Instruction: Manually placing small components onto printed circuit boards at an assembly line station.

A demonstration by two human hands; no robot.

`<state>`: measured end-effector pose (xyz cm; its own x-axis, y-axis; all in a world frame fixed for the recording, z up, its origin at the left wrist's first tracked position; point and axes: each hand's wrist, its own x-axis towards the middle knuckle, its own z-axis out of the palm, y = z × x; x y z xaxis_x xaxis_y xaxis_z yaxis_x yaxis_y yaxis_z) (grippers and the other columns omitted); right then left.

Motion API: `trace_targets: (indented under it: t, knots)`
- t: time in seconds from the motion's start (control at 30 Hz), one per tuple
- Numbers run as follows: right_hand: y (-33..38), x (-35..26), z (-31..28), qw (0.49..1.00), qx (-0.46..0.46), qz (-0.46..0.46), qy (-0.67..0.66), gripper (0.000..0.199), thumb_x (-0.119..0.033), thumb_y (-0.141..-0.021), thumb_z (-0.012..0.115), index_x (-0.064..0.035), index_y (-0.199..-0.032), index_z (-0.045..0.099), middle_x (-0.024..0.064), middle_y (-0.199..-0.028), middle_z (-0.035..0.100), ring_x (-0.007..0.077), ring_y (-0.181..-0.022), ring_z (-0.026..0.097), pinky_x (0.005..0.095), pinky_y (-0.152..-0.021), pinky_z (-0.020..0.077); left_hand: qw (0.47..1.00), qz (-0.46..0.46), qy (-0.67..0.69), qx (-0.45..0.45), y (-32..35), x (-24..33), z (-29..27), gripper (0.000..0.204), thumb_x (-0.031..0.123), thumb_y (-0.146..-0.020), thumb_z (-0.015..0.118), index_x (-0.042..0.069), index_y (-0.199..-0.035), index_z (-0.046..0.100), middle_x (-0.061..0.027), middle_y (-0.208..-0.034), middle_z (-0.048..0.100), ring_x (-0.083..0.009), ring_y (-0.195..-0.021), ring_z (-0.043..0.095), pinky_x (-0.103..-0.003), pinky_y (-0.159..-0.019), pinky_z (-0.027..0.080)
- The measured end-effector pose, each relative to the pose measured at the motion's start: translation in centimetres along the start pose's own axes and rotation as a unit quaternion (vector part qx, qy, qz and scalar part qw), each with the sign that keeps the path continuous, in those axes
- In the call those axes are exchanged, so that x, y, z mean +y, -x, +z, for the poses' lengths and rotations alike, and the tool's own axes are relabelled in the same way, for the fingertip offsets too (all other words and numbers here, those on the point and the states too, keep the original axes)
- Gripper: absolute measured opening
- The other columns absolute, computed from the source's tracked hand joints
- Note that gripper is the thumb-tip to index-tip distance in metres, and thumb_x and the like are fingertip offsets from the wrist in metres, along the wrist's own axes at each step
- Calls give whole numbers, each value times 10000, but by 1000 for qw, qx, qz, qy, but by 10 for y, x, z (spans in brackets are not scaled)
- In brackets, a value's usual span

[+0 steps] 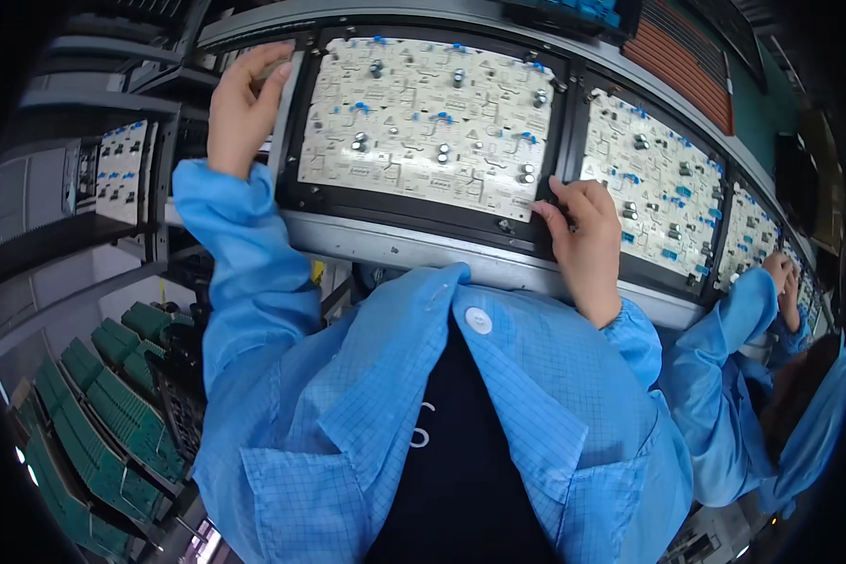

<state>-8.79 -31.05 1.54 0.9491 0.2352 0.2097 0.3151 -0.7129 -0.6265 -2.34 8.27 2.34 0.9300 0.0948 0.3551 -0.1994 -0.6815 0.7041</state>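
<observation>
A cream circuit board (pixel 414 122) with capacitors and blue parts lies in a black carrier frame (pixel 395 209) in front of me. My left hand (pixel 242 108) is at the frame's upper left edge, its bent fingers and thumb apart with a gap between them. Nothing shows in its grasp. At the board's lower right corner is my right hand (pixel 587 230). Its thumb tip touches or nearly touches that corner, and its index finger lies by the frame's right side bar, apart from the thumb. The other fingers are partly hidden.
A metal rail (pixel 395 246) runs along the near side of the carriers. Right of mine lies another populated board (pixel 653 183); farther along, a co-worker's hands (pixel 782 277) are over more boards. Racked green boards (pixel 127 404) stand lower left, and a shelf holds a board (pixel 122 174).
</observation>
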Motion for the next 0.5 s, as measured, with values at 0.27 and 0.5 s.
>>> trace_targets:
  t: [0.27, 0.5]
  knots:
    - [-3, -11, 12, 995, 60, -85, 4, 143, 4, -732, 724, 0, -868, 678, 107, -809, 597, 251, -742, 568, 323, -651, 463, 978, -74, -100, 166, 123, 33, 30, 150, 49, -866, 592, 43, -988, 679, -148, -1107, 625, -299, -1036, 564, -368, -909, 434]
    - [2, -22, -8, 996, -38, -63, -39, 282, 37, -743, 701, -29, -1008, 631, 95, -789, 550, 229, -745, 531, 314, -669, 438, 988, -102, -88, 74, 129, 42, 5, 230, -20, -819, 577, 28, -1025, 667, -116, -1171, 612, -318, -1110, 528, -366, -954, 413]
